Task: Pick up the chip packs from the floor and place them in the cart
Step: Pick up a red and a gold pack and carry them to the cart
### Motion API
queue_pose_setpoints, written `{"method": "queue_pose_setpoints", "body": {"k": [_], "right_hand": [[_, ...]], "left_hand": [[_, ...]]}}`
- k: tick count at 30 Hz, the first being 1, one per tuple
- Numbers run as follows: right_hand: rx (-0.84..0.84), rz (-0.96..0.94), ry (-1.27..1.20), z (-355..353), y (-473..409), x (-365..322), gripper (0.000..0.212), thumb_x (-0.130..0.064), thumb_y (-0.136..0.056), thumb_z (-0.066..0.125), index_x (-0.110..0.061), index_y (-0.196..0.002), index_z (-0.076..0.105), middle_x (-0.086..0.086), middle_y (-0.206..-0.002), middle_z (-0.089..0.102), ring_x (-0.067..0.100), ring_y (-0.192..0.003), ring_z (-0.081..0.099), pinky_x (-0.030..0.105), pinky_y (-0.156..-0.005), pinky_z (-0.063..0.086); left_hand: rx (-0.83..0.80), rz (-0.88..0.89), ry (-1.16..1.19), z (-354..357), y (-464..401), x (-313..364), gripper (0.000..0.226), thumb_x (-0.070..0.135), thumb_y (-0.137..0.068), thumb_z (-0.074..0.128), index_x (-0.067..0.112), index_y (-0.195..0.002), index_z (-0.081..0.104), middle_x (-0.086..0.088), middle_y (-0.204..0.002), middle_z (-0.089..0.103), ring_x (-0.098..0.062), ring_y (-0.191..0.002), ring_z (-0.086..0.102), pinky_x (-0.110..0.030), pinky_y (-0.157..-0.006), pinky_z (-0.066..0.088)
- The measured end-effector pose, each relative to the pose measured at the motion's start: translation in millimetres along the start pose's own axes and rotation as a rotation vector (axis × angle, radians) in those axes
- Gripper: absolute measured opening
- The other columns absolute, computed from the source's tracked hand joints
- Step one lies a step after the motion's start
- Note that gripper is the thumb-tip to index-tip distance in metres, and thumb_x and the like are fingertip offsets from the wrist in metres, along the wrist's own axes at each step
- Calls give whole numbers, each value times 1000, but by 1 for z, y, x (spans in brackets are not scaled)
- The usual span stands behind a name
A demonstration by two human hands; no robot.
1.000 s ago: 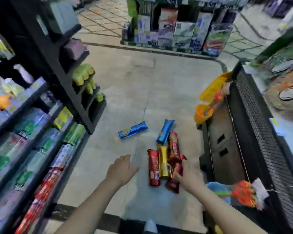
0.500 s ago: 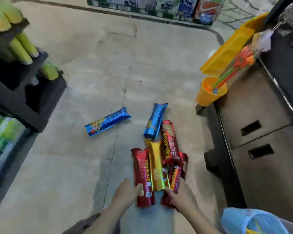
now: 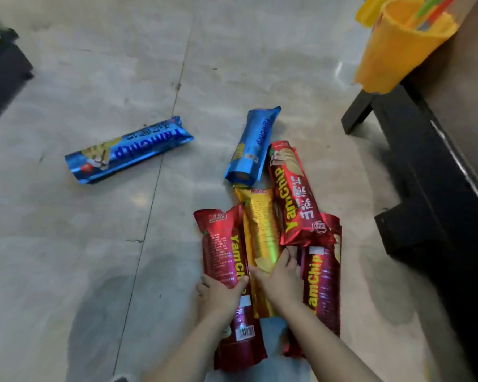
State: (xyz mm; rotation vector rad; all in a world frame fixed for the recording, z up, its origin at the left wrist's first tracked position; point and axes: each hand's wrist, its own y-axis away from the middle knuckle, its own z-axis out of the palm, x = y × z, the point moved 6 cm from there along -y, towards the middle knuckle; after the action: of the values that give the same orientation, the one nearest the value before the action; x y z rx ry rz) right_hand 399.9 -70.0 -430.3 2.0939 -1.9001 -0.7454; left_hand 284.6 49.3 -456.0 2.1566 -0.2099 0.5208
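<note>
Several long YamChip packs lie on the grey tiled floor. My left hand (image 3: 221,295) grips the left red pack (image 3: 222,252) around its middle. My right hand (image 3: 280,277) is wrapped over the yellow pack (image 3: 260,227) beside it. Another red pack (image 3: 293,194) lies tilted across the top of a third red pack (image 3: 323,285) on the right. One blue pack (image 3: 253,146) rests just beyond the yellow one, and a second blue pack (image 3: 127,148) lies apart to the left. The cart is not in view.
A black fixture base (image 3: 431,194) runs along the right side, close to the red packs. An orange plastic cup (image 3: 398,45) with coloured sticks hangs at the upper right. A dark shelf corner (image 3: 3,70) sits at the far left.
The view has dropped much closer to the floor. Both hands have moved forward onto the pile: the left now grips the left red pack and the right closes over the yellow one.
</note>
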Motion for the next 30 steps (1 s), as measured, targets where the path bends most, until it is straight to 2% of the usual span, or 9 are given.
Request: {"method": "queue_pose_setpoints", "body": {"k": [3,6,8,10,13,16,19,23,30], "right_hand": [[52,42,-21,7,0,5,101,-69,-78,56,-10,-149,13,17,-146,38,34,-132,37,44,-103,36],[76,19,-90,5,5,-1,88,-57,-82,60,-11,-147,22,15,-137,49,34,-124,49,41,-98,42],[72,-1,-144,-3,15,-11,77,-51,-83,62,-10,-141,31,14,-128,57,32,-115,56,37,-90,47],[39,12,-173,-18,29,-23,66,-48,-84,62,-11,-133,39,11,-122,59,30,-110,58,34,-84,46],[5,13,-256,-56,54,-51,60,-45,-83,64,-13,-127,40,10,-119,60,29,-106,60,36,-82,49],[1,-7,-300,-113,88,-88,67,-46,-82,65,-12,-133,37,11,-123,58,31,-109,59,40,-88,50],[-1,-51,-340,-185,136,-130,72,-48,-79,68,-16,-135,38,9,-126,58,31,-112,59,40,-89,49],[16,-181,-380,-297,211,-182,68,-47,-76,69,-21,-133,42,5,-123,62,28,-109,61,39,-86,50],[33,-304,-411,-474,364,-237,66,-47,-72,69,-24,-129,44,2,-117,62,26,-104,62,42,-85,52]], "left_hand": [[69,2,89,2,-3,-9,100,60,-66,72,2,-136,31,-16,-136,44,-34,-123,48,-43,-99,45],[107,-1,111,-14,0,-10,88,57,-63,75,3,-124,43,-12,-121,55,-32,-106,59,-42,-87,52],[95,-18,120,-29,4,-7,80,54,-65,75,5,-119,45,-11,-114,58,-30,-96,63,-38,-79,54],[95,-35,148,-53,15,0,74,54,-63,76,8,-113,46,-9,-106,62,-28,-86,65,-38,-78,56],[94,-26,157,-105,41,25,70,57,-61,74,13,-109,49,-5,-96,66,-24,-76,67,-38,-75,58],[135,10,218,-175,82,59,72,60,-60,72,14,-110,49,-3,-96,67,-21,-73,67,-35,-72,58],[215,33,262,-256,140,101,65,50,-71,74,10,-112,44,-4,-100,61,-18,-72,60,-27,-62,49],[280,67,277,-352,232,154,66,50,-71,74,10,-114,45,-8,-107,62,-24,-83,64,-30,-69,48],[309,96,378,-468,430,196,62,51,-69,75,15,-110,44,-3,-101,62,-20,-78,65,-30,-70,51]]}}
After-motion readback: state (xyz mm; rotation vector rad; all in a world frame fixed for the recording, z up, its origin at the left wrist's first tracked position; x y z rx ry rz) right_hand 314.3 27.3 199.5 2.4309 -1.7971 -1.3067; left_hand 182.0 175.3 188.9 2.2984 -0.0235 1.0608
